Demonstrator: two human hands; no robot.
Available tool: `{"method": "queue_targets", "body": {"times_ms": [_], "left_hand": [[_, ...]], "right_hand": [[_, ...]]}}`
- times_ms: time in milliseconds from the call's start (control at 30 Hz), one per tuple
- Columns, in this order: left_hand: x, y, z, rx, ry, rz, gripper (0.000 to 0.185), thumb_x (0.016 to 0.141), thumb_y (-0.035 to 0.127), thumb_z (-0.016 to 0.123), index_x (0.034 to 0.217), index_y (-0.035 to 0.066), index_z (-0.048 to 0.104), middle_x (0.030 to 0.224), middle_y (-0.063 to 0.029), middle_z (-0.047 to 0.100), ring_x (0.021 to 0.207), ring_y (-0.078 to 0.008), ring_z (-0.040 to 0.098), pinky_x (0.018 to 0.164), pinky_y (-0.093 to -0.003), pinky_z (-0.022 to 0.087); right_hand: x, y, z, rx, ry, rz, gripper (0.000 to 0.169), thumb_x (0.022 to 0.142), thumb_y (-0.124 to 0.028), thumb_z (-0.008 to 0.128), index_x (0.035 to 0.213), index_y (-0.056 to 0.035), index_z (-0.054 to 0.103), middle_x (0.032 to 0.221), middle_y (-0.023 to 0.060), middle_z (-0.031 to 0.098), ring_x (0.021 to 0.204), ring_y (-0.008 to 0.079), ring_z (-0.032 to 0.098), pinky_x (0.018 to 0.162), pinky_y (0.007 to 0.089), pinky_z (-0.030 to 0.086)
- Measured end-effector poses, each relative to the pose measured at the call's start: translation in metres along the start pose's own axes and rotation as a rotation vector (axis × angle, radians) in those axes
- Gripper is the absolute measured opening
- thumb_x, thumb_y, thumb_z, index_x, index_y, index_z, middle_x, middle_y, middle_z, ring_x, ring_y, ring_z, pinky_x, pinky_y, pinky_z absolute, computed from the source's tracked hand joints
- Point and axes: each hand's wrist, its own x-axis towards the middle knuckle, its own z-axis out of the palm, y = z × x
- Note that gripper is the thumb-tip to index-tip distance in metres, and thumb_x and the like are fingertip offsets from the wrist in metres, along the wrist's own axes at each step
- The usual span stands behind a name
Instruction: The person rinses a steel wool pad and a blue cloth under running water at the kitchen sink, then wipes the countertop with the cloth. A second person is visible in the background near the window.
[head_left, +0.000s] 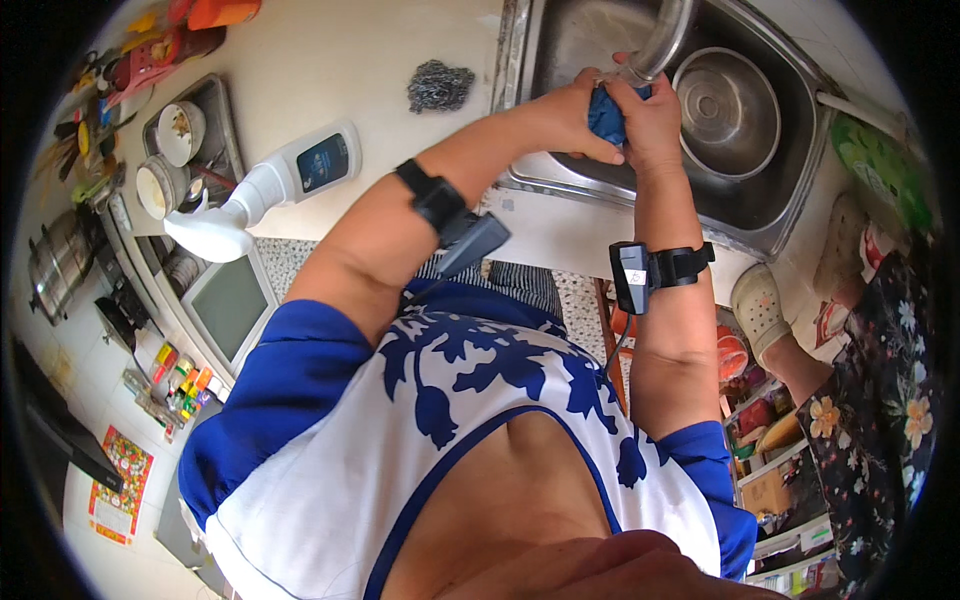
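Both my hands are over the stainless steel sink (562, 176), under the spout of a metal faucet (664, 37). My left hand (574, 112) grips a bunched blue cloth (606, 118) from the left side. On its other side, my right hand (651, 120) holds the same cloth, thumb toward the spout. Clear water seems to run over the fingers just below the spout. Part of the cloth is hidden by my hands. A round stainless steel bowl (727, 112) sits in the sink, right of my right hand.
On the counter (360, 45) are a steel wool scourer (440, 86) and a white spray bottle (277, 180). Farther left, a metal tray (220, 112) holds used bowls (181, 133). At right stands another person, with a beige clog (759, 309) and floral trousers (862, 420) showing.
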Motion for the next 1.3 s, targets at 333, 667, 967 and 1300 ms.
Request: {"method": "queue_targets", "body": {"times_ms": [333, 667, 967, 1300], "left_hand": [[-0.003, 0.001, -0.001, -1.014, -0.372, -0.193, 0.041, 0.082, 0.017, 0.072, 0.115, 0.001, 0.054, 0.101, -0.0153, 0.062, 0.079, -0.0231, 0.065, 0.047, -0.0236, 0.049], [0.025, -0.021, 0.022, -0.088, 0.032, -0.152, 0.049, 0.057, 0.031, 0.083, 0.086, -0.005, 0.065, 0.079, -0.0156, 0.066, 0.07, -0.023, 0.062, 0.057, -0.0328, 0.049], [0.029, -0.022, 0.022, 0.289, 0.345, 0.008, 0.073, 0.049, 0.038, 0.085, 0.101, -0.006, 0.06, 0.094, -0.0232, 0.066, 0.092, -0.0367, 0.065, 0.082, -0.038, 0.052], [0.009, -0.013, 0.0, 0.296, 0.501, 0.032, 0.094, 0.048, 0.036, 0.086, 0.121, -0.007, 0.043, 0.11, -0.0253, 0.06, 0.103, -0.0376, 0.06, 0.087, -0.0385, 0.05]], "right_hand": [[-0.013, -0.032, 0.01, 0.32, -0.193, 0.034, 0.033, 0.086, -0.002, 0.052, 0.119, 0.0003, 0.056, 0.091, 0.0119, 0.065, 0.083, 0.0188, 0.063, 0.077, 0.03, 0.052], [0.016, 0.012, -0.002, -0.455, 0.008, -0.147, 0.02, 0.089, -0.014, 0.054, 0.099, -0.0013, 0.065, 0.079, 0.0102, 0.067, 0.071, 0.0186, 0.064, 0.065, 0.0306, 0.05], [0.012, 0.008, 0.01, -0.298, 0.149, -0.079, 0.024, 0.085, -0.025, 0.068, 0.094, -0.0022, 0.067, 0.083, 0.0073, 0.068, 0.074, 0.0164, 0.063, 0.068, 0.03, 0.049], [0.027, 0.016, 0.03, 0.118, 0.128, 0.054, 0.032, 0.08, -0.022, 0.075, 0.102, -0.002, 0.064, 0.089, 0.0044, 0.063, 0.078, 0.0117, 0.057, 0.068, 0.0256, 0.048]]}}
